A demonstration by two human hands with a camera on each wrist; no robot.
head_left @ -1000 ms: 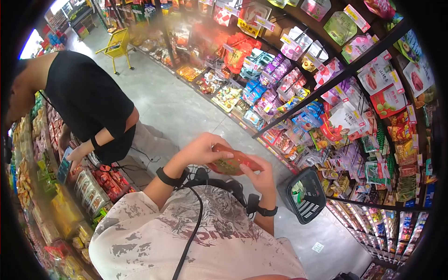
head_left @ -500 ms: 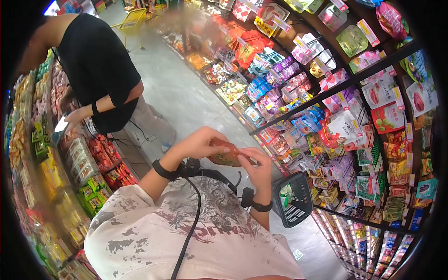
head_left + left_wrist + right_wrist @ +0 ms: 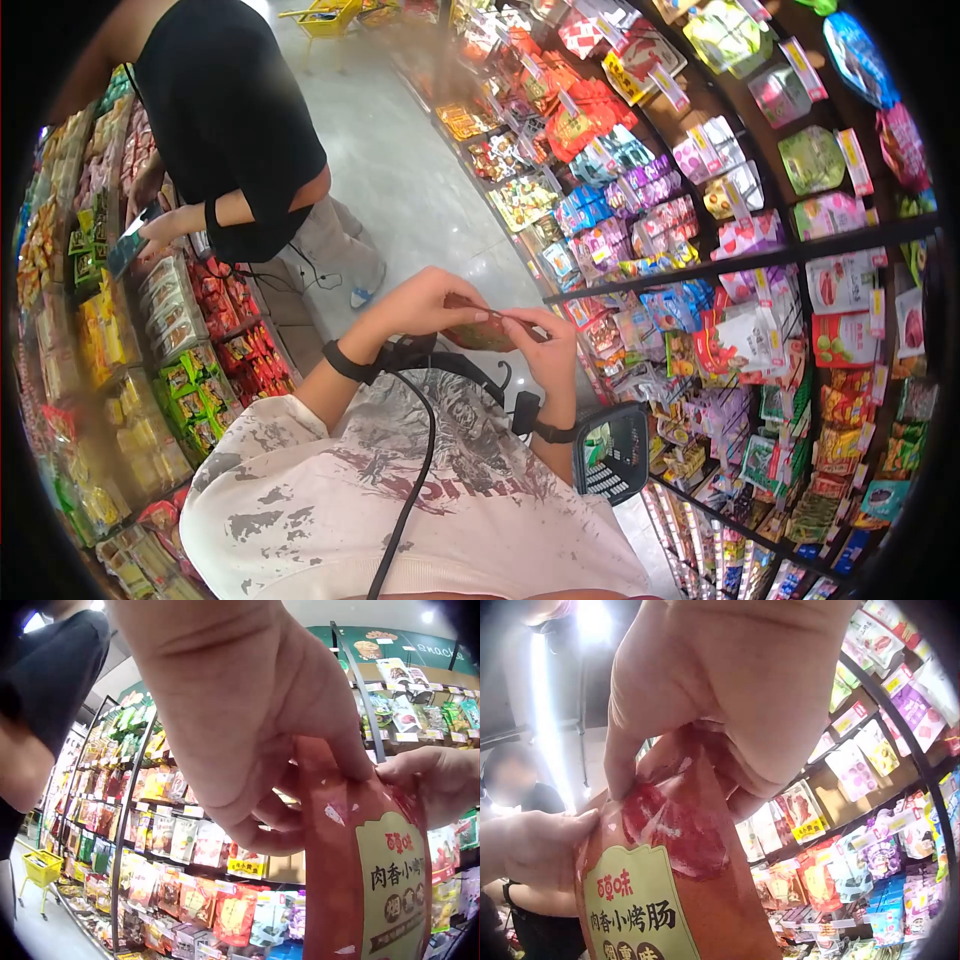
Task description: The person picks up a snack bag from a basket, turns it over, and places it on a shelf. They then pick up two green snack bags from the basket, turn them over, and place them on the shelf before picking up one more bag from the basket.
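A red snack pouch (image 3: 739, 900) with a cream label and Chinese lettering is held up in front of the chest. My left hand (image 3: 432, 302) grips one upper side of it, thumb across the top edge. On the other upper side, my right hand (image 3: 545, 345) pinches the pouch between thumb and fingers. Both thumbs lie close together along the top in the head view. From the left wrist, the pouch's label (image 3: 390, 877) shows upright below the hands. Some fingers of each hand are hidden behind the pouch.
A dark shopping basket (image 3: 612, 450) with a few packets inside is beside the right forearm. Racks of hanging snack bags (image 3: 745, 335) stand along the right. At left, a person in a black shirt (image 3: 230, 110) leans over snack bins (image 3: 175, 300), holding a phone (image 3: 128, 243).
My right hand has come nearer the left along the pouch's top, and the pouch has tilted so less of its face shows. The head view has turned, shifting the shelves and basket.
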